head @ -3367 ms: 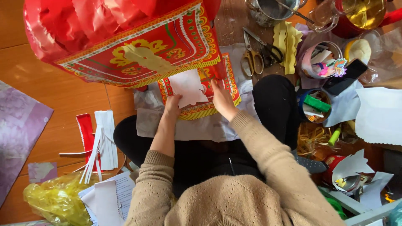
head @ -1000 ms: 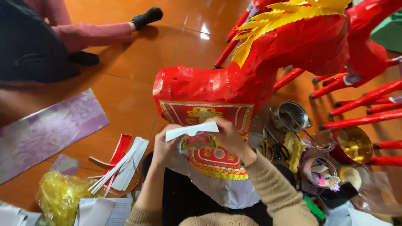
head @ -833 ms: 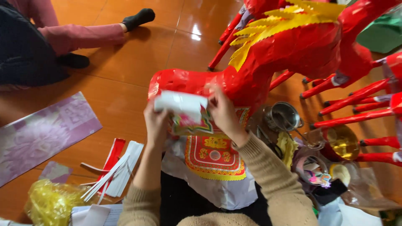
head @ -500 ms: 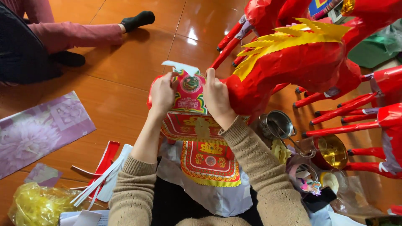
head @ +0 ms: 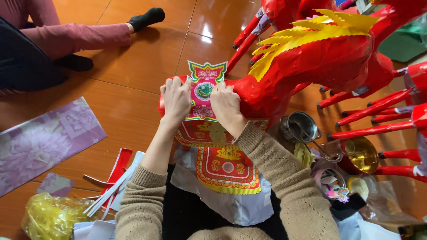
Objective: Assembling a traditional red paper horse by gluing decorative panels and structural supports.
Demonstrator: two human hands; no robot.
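Printed paper panel [head: 203, 91] | lies on the rump of the red paper horse [head: 311, 62] | left hand [head: 176, 100] and right hand [head: 227, 104] press it flat, fingers spread, no grip | step: sticking down | next calls for smoothing edges evenly

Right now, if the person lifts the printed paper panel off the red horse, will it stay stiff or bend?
The printed paper panel looks thin, so it would probably flop. It follows the curve of the red paper horse under the left hand and right hand. Its cut edges look easy to tear.
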